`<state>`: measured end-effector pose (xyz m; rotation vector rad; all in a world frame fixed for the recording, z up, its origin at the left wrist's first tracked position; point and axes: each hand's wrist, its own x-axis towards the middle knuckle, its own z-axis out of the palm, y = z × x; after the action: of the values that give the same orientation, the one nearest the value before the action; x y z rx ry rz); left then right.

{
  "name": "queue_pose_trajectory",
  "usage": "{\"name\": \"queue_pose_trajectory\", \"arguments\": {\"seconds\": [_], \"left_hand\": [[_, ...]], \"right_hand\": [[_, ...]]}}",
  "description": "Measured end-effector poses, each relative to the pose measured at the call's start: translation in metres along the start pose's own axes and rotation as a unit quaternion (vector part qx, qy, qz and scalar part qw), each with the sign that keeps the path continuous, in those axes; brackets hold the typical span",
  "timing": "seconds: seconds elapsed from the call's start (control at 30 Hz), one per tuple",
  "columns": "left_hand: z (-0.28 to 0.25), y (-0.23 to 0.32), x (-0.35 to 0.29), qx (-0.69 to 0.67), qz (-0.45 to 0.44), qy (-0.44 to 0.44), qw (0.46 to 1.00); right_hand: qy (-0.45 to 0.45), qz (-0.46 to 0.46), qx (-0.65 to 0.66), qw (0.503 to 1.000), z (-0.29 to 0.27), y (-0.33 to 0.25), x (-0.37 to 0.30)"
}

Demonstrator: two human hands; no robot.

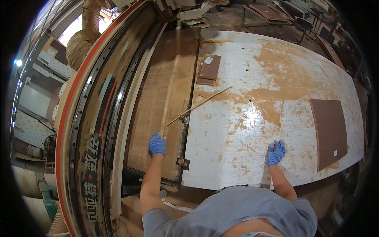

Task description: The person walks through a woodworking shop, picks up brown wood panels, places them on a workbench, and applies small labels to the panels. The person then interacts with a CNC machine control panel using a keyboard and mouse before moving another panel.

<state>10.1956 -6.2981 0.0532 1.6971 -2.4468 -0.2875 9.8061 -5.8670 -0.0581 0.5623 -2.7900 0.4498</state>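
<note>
My left hand (157, 144), in a blue glove, is closed around the near end of a long thin wooden strip (171, 79). The strip points away from me over the dusty brown bed and is blurred along its length. A second thin strip (209, 98) lies slantwise across the edge between the bed and the white tabletop (221, 158). My right hand (276, 153), also gloved in blue, is over the white top with its fingers extended and nothing visible in it. Right of that hand lies a large brown panel (329, 132).
Two small brown boards (210, 70) are stacked near the bed's edge. Sawdust (284, 75) covers much of the white top. Along the left runs a long machine beam (106, 91) with rails and a red edge. A ribbed hose (81, 45) hangs behind it. More panels (268, 12) lie far right.
</note>
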Motion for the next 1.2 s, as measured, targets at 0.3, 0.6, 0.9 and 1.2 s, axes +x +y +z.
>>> {"name": "queue_pose_trajectory", "arguments": {"seconds": [0.3, 0.6, 0.9, 1.2], "left_hand": [[0.018, 0.023, 0.016, -0.065, 0.048, -0.06, 0.995], [0.018, 0.123, 0.049, 0.058, 0.025, -0.141, 0.988], [0.089, 0.166, 0.029, 0.063, 0.051, -0.161, 0.984], [0.083, 0.258, -0.038, 0.029, 0.114, -0.226, 0.967]], "right_hand": [[-0.019, 0.017, 0.01, 1.0, -0.001, 0.004, 0.0], [0.006, -0.004, 0.013, 1.0, 0.003, 0.002, 0.001], [-0.017, 0.016, 0.051, 0.998, -0.01, -0.008, 0.001], [-0.008, 0.016, 0.072, 0.997, -0.024, -0.011, 0.003]]}}
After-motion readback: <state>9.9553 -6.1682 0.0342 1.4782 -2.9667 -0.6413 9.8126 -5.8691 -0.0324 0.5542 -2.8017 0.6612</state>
